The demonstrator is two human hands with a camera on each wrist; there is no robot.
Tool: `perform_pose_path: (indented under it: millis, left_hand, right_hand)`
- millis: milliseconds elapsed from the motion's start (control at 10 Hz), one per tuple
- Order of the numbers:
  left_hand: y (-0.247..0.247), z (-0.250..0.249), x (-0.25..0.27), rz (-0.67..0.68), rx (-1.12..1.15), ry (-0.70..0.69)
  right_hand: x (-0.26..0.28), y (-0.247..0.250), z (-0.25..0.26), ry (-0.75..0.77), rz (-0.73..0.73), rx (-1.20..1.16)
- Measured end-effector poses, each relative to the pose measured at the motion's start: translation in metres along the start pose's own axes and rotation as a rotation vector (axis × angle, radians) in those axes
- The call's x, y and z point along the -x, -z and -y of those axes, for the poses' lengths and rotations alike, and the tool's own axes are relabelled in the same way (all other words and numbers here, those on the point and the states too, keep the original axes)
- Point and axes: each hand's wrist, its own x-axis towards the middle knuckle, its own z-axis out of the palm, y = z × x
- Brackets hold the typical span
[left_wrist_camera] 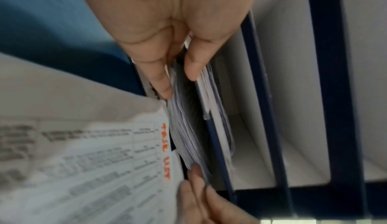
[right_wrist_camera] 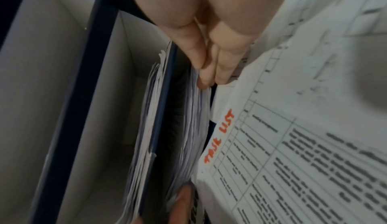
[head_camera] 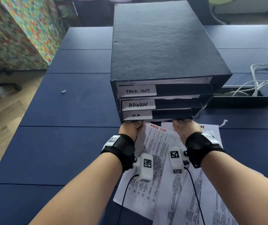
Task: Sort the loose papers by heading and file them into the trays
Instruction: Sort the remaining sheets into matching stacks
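Three trays sit stacked in one dark file box (head_camera: 162, 43) on the blue table (head_camera: 65, 151), labelled from top down TASK LIST (head_camera: 137, 90), ADMIN (head_camera: 138, 104) and H.R (head_camera: 136, 115). At least three loose sheets (head_camera: 159, 159) lie fanned on the table just before the box, under both wrists; the top one bears a red TASK LIST heading (head_camera: 158, 128).

At the bottom tray's mouth, the left hand (head_camera: 130, 127) pinches a thin sheaf of papers (left_wrist_camera: 184, 128) between thumb and fingers (left_wrist_camera: 159, 78), which lie nearly straight and close together. To its right, the right hand (head_camera: 184, 127) pinches the same sheaf's other corner with its fingers (right_wrist_camera: 209, 65) pressed together. The sheaf lies mostly inside the H.R tray. White cables (head_camera: 259, 78) lie far right.
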Motion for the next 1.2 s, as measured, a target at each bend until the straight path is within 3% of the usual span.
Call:
perform_pose_path:
  millis: [200,400,600,700,900,1000,1200]
  left_hand:
    - [0.007,0.017,-0.008,0.121,-0.237,-0.080]
    - [0.017,0.017,-0.004,0.096,-0.508,-0.217]
    - [0.034,0.028,0.000,0.005,-0.668,-0.152]
    - [0.040,0.033,0.013,-0.019,-0.722,-0.107]
    - [0.044,0.054,0.047,-0.012,-0.956,-0.098]
    - [0.045,0.066,0.062,-0.012,-1.013,-0.088]
    - [0.048,0.091,0.086,-0.083,-0.989,-0.126]
  right_hand:
    - [0.000,-0.002,0.002,0.012,0.017,0.093]
    - [0.013,0.001,0.007,0.047,0.057,0.333]
    - [0.040,0.025,0.017,0.074,0.194,0.378]
    - [0.056,0.048,0.021,0.177,0.159,0.551]
    - [0.091,0.116,0.026,0.330,-0.118,0.935]
    - [0.109,0.153,0.021,0.297,-0.203,1.061]
    - [0.121,0.210,-0.011,0.072,-0.272,1.435]
